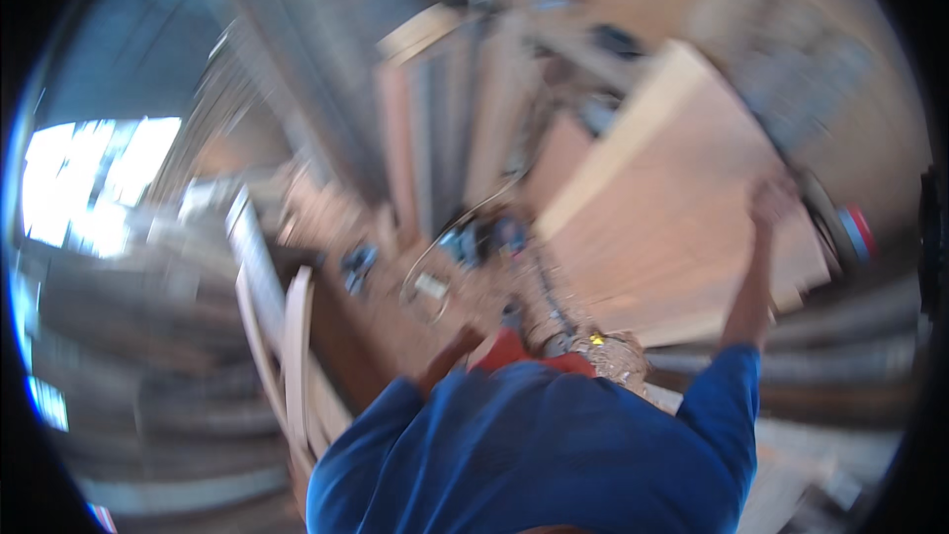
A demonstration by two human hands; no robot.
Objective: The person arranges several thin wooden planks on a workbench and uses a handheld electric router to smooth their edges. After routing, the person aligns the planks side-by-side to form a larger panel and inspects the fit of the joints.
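Note:
A large reddish-brown wooden panel or box with a pale edge (643,247) stands to the right, tilted in view. My right arm stretches out over it, and my right hand (771,201) is at its far right edge. Motion smears the fingers, so I cannot make out whether they grip the edge or only rest on it. My left arm is bent close to my body, with the left hand (457,348) blurred and partly hidden beside a red cloth or garment (504,348). What the left hand holds, if anything, does not show.
Curved pale wooden strips (297,356) rise at the left. Tall boards (400,148) lean at the back. Teal power tools (465,242) and a cord (420,272) lie on the dusty floor. Wood shavings (618,356) are heaped near the panel. Stacked timber (168,336) fills the left side.

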